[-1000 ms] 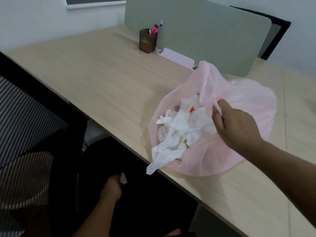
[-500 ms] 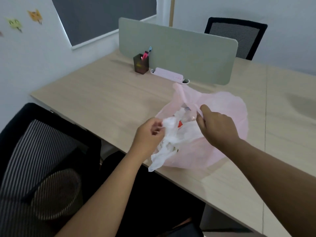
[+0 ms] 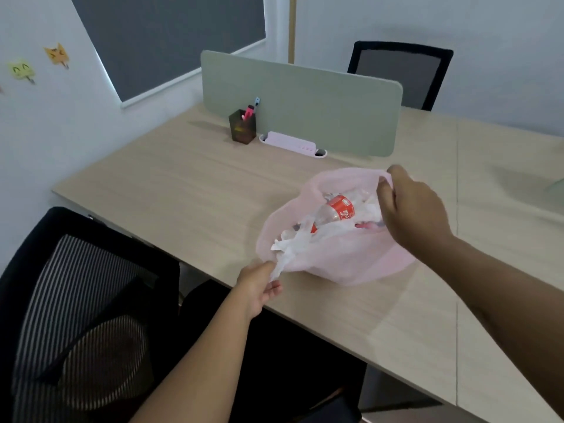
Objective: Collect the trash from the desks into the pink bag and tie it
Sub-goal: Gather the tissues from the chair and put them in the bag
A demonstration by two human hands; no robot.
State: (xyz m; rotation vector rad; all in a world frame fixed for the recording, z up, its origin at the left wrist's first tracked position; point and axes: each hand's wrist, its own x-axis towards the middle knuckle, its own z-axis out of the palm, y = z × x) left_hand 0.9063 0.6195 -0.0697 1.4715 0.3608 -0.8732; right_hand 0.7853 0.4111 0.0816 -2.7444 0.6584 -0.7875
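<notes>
Left hand [image 3: 259,285] pinches white tissue [image 3: 287,254]; right hand [image 3: 412,209] clasps pink bag [image 3: 341,261] rim.

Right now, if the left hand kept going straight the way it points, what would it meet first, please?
Most likely the white tissue that the left hand already pinches, then the pink bag right behind; depth is unclear.

Beyond the hands, a green divider [image 3: 300,102] crosses the wooden desk [image 3: 183,178]. A dark blind [image 3: 171,38] covers the window. A mesh chair [image 3: 76,300] stands left of them.
</notes>
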